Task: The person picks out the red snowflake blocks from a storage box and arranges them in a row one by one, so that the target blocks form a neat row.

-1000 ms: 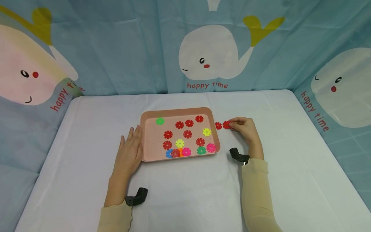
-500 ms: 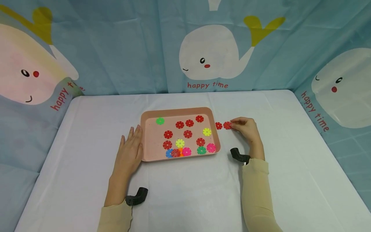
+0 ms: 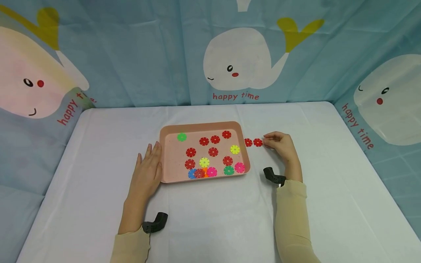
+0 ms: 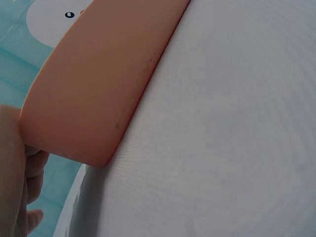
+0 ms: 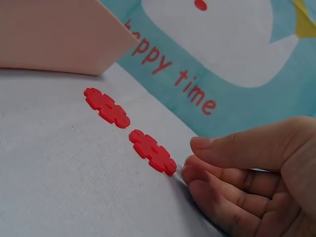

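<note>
My left hand lies along the left side of a pink tray, its fingers straight and touching the rim. In the left wrist view, the tray's outer wall fills the upper left, with part of the hand beside it. To the tray's right, two red snowflake discs lie flat on the cloth in a row: a left disc and a right disc. My right hand hovers just right of the right disc, holding nothing. In the right wrist view its thumb and bent fingers stand slightly apart, fingertips close to that disc's edge.
Several more discs lie in the tray: mostly red ones, plus a light green disc, yellow, pink, blue, orange and darker green ones. A white cloth covers the table. A blue whale-print curtain hangs behind and at the sides.
My right hand has let go of the right red disc and drawn back slightly to the right. That disc lies on the cloth beside the other. My left hand has not moved.
</note>
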A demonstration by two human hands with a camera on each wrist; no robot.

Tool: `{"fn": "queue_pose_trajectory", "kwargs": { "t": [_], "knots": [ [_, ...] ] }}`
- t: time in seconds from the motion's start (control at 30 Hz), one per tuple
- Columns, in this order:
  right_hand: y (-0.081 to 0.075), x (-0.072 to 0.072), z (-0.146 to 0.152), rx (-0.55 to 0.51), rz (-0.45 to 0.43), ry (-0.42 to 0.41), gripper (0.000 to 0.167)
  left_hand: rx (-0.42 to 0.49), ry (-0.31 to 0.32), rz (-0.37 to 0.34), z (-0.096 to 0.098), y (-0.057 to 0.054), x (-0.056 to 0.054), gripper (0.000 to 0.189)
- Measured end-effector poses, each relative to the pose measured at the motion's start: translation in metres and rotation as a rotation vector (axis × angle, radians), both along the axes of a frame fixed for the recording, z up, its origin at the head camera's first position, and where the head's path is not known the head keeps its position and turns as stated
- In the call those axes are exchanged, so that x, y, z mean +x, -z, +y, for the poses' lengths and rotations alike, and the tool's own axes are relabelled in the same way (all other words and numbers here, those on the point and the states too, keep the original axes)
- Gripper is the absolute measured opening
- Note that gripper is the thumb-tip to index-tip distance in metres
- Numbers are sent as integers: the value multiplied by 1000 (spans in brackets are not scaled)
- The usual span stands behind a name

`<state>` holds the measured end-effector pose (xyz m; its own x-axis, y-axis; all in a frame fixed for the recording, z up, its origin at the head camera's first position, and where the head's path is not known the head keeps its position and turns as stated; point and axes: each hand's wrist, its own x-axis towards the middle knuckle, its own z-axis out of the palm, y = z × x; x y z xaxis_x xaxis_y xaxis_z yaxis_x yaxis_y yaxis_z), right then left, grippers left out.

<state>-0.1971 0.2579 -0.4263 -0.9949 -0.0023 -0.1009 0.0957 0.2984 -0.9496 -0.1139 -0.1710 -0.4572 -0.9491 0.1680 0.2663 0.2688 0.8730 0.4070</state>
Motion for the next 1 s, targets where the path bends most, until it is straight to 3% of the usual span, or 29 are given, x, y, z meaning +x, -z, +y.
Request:
{"fn": "queue_pose_trajectory", "kwargs": {
  "t": [0.33,0.67,1.0],
  "knots": [
    [6,-5,-6,-36,70,-35,33,3,1,-4,0,1,-1,50],
    [-11,-4,-39,22,71,-106,29,5,0,-12,-1,0,0,50],
    [-23,7,-93,57,85,-353,22,2,1,-6,0,0,0,50]
  ]
}}
